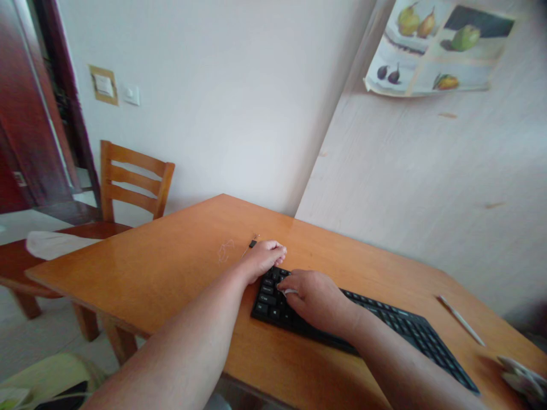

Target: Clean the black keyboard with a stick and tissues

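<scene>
A black keyboard (pixel 393 319) lies at a slant on the wooden table. My right hand (pixel 316 296) is over its left part, the fingers closed on a small white tissue-like piece (pixel 290 291) pressed against the keys. Only a sliver of that piece shows; the fingers and palm cover the rest. At the keyboard's far left corner, my left hand (pixel 264 259) rests with its fingers curled in. What those fingers hold, if anything, is hidden. Just beyond the left wrist lies a small black tag-like item (pixel 253 244) with a thin cord.
A tangle of thin clear thread (pixel 226 249) lies left of my left hand. To the right are a white pen-like stick (pixel 461 320) and a blurred greyish object (pixel 523 378) near the edge. A wooden chair (pixel 135 182) stands beyond the table (pixel 171 262), left. A board leans against the wall.
</scene>
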`<state>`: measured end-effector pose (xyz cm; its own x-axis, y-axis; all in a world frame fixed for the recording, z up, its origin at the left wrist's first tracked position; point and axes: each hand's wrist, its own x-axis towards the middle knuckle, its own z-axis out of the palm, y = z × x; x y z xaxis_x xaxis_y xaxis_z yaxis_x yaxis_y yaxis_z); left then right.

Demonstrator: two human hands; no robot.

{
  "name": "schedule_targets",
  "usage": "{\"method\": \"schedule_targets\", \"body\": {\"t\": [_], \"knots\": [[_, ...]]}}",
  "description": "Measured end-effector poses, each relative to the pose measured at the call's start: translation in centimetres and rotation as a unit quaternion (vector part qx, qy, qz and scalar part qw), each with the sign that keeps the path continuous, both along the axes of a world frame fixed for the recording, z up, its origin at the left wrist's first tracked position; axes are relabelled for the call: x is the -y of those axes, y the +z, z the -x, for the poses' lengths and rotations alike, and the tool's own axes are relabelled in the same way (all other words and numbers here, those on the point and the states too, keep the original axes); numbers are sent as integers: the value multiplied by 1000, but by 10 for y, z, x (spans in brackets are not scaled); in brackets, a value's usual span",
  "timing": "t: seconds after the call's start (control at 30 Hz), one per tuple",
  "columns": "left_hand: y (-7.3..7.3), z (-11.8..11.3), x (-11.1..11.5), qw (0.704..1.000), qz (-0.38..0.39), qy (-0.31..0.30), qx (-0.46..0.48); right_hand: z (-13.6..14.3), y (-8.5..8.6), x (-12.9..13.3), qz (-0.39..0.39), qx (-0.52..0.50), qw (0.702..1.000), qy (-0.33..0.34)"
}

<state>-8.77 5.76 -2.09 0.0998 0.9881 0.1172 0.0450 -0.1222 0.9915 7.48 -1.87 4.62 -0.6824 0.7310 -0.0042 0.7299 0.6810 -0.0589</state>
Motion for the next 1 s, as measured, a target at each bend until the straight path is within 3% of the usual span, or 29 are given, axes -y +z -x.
{"method": "schedule_targets", "body": {"t": [0.5,1.0], "knots": [[-1,-2,-2,1000,1,6,7,25,2,-12,16,1,999,27],[1,-2,0,1000,-1,6,5,8,2,-12,14,-41,997,62]]}}
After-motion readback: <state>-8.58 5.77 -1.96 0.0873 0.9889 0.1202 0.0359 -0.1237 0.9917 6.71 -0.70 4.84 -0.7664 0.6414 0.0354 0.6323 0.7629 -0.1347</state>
